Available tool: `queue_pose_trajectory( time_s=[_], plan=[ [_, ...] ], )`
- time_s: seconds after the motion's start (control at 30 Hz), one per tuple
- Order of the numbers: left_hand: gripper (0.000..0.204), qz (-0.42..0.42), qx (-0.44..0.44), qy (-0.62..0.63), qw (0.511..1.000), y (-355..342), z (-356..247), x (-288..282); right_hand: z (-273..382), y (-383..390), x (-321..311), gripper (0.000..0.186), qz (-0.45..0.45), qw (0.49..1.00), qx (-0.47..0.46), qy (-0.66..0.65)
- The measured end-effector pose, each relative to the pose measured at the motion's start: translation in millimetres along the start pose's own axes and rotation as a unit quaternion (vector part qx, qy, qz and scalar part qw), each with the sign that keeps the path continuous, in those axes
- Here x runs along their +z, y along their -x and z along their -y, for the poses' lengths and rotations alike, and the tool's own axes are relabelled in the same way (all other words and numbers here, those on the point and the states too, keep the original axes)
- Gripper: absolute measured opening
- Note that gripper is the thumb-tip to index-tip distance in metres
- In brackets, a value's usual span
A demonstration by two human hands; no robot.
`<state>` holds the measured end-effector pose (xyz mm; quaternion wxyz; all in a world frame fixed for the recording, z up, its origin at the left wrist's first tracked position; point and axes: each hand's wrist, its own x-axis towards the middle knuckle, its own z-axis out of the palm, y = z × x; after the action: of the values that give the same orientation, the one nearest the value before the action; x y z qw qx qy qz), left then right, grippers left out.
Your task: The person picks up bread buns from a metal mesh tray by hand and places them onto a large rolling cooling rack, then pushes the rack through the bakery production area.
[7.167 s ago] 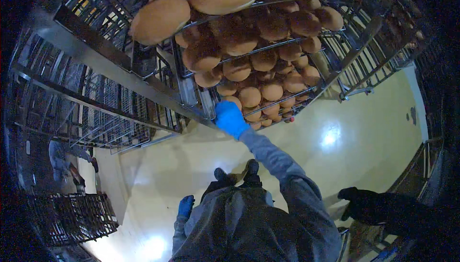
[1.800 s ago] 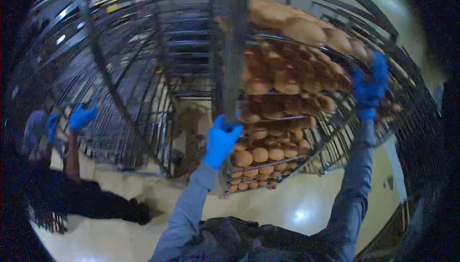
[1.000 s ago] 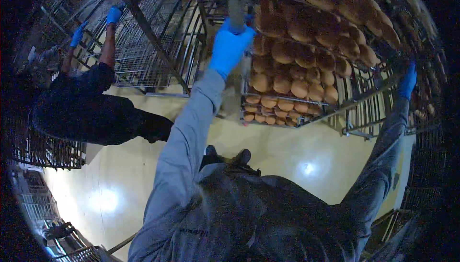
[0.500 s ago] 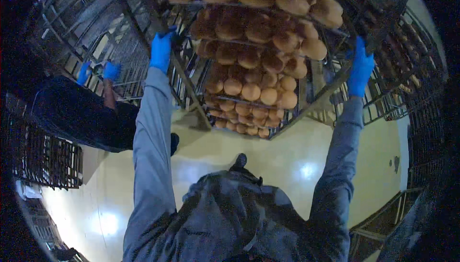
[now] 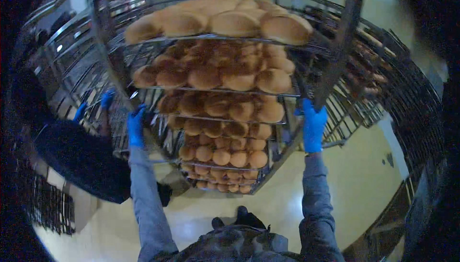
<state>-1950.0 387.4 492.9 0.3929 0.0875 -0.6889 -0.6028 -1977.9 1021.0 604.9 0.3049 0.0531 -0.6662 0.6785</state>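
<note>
Straight ahead of me stands a tall metal rack (image 5: 338, 46) with several shelves of baked bread. Large golden loaves (image 5: 235, 24) lie on its top shelf, browner loaves fill the shelves under it, and small round buns (image 5: 221, 157) sit lower down. My left hand (image 5: 136, 125), in a blue glove, is closed on the rack's left upright. On the right upright, my right hand (image 5: 314, 124) is wrapped in the same way, also in a blue glove. Both arms reach forward in grey sleeves. The fingertips are partly hidden behind the posts.
At my left a co-worker in dark clothes (image 5: 81, 159) has blue-gloved hands (image 5: 106, 100) near another rack. More racks with bread (image 5: 366, 70) stand to the right. A stack of dark slatted racks (image 5: 50, 202) is at lower left. The pale floor (image 5: 282, 209) shines under me.
My view has tilted up, so the rack's top shelf and frame now show. Both hands keep their hold on the uprights and appear lower in view. The co-worker remains at the left.
</note>
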Motion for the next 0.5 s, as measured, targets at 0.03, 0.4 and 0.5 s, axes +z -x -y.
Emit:
queue_pose_trajectory(
  time_s=[0.03,0.4,0.5],
  plan=[
    [0.021,0.001,-0.017,0.004,1.0,12,-2,3,0,6,-10,0.032,-0.006,1.0,0.0,0.02],
    [0.031,0.004,0.001,0.019,1.0,-59,60,-39,18,-32,-21,0.033,0.059,0.995,0.052,-0.066],
    [0.031,0.07,-0.051,-0.021,0.996,-58,77,-18,7,-49,-37,0.035,0.06,0.994,0.058,-0.068]
  ],
)
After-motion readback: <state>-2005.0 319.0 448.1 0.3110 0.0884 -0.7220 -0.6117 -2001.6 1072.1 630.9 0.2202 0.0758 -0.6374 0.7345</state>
